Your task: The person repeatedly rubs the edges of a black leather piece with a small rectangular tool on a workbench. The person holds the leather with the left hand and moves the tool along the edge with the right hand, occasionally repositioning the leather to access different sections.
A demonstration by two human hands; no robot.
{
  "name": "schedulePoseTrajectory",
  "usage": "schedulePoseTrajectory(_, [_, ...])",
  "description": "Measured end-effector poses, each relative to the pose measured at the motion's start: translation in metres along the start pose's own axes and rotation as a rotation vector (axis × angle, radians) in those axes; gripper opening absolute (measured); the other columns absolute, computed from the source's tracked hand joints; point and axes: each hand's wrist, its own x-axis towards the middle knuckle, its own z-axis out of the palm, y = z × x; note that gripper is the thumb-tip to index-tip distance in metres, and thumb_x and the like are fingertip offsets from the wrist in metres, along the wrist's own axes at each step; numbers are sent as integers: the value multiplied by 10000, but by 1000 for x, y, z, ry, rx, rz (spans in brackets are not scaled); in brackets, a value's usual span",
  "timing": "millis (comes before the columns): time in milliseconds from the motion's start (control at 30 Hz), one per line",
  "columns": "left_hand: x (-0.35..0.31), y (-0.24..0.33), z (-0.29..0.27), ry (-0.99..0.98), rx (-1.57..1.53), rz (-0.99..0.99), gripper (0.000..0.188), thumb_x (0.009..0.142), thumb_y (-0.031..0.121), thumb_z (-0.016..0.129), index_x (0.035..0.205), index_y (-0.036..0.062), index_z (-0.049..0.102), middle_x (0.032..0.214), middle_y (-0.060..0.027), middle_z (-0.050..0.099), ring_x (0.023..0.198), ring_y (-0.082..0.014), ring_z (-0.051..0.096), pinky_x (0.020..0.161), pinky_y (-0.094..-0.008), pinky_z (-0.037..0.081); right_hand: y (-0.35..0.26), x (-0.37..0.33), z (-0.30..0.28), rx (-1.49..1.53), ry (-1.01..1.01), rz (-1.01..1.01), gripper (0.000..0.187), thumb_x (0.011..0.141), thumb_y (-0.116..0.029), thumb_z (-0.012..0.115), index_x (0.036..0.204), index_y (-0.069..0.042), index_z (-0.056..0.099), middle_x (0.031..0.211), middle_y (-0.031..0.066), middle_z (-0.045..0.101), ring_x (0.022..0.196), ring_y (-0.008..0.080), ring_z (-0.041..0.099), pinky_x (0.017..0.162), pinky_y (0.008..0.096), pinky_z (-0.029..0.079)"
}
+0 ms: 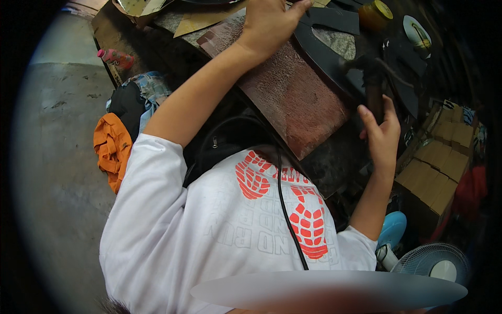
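Observation:
In my right hand, fingers closed, is the dark handle of a hammer; its head is smeared by motion. The hammer is over a long black curved sheet piece, leather or rubber by its look. This piece lies along the far right side of a worn reddish-brown board. My left hand is at the board's far end, its thumb stretched toward the black piece. The picture's upper edge cuts off its other fingers, so I cannot see whether they grip anything.
Several black cut pieces lie at the far side, near a jar with a yellow lid and a white oval dish. A pink-capped bottle stands left. Cardboard pieces and a fan are at right.

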Motion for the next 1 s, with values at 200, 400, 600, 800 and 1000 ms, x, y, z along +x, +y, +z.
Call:
schedulePoseTrajectory(200, [-18, 8, -6, -216, -175, -147, 208, 887, 213, 718, 963, 21, 694, 778, -136, 704, 723, -224, 710, 663, -329, 544, -4, -16, 4, -63, -5, -64, 468, 923, -301, 715, 1287, -36, 585, 810, 52, 654, 570, 79, 551, 507, 240, 438])
schedulePoseTrajectory(400, [-25, -13, 3, -268, -402, -394, 205, 918, 160, 698, 989, -32, 692, 812, -97, 729, 743, -138, 720, 682, -249, 575, -6, 9, -1, -30, 151, -102, 416, 960, -277, 673, 1274, -15, 595, 986, 81, 665, 591, 77, 560, 510, 231, 447])
schedulePoseTrajectory(600, [-24, -19, 8, -257, -589, -490, 147, 929, 103, 677, 972, -37, 683, 818, -85, 713, 731, -119, 695, 663, -241, 569, -10, 0, 9, 55, 1, -66, 431, 961, -255, 674, 1271, 32, 588, 905, 51, 645, 608, 70, 554, 513, 230, 455])
schedulePoseTrajectory(800, [-22, -19, 5, -323, -583, -572, 101, 954, 84, 642, 930, -14, 653, 797, -37, 677, 678, -91, 636, 625, -237, 527, -5, -24, 5, -197, -23, -82, 376, 964, -258, 667, 1284, -70, 614, 874, 114, 696, 692, 136, 658, 626, 286, 515])
schedulePoseTrajectory(1000, [-22, -14, 7, -307, -597, -633, 113, 960, 89, 634, 912, -13, 648, 787, -51, 684, 678, -96, 642, 625, -240, 529, -8, -9, 5, -488, 94, -340, 475, 956, -325, 654, 1398, -185, 552, 1068, 175, 721, 943, 311, 730, 786, 377, 555])
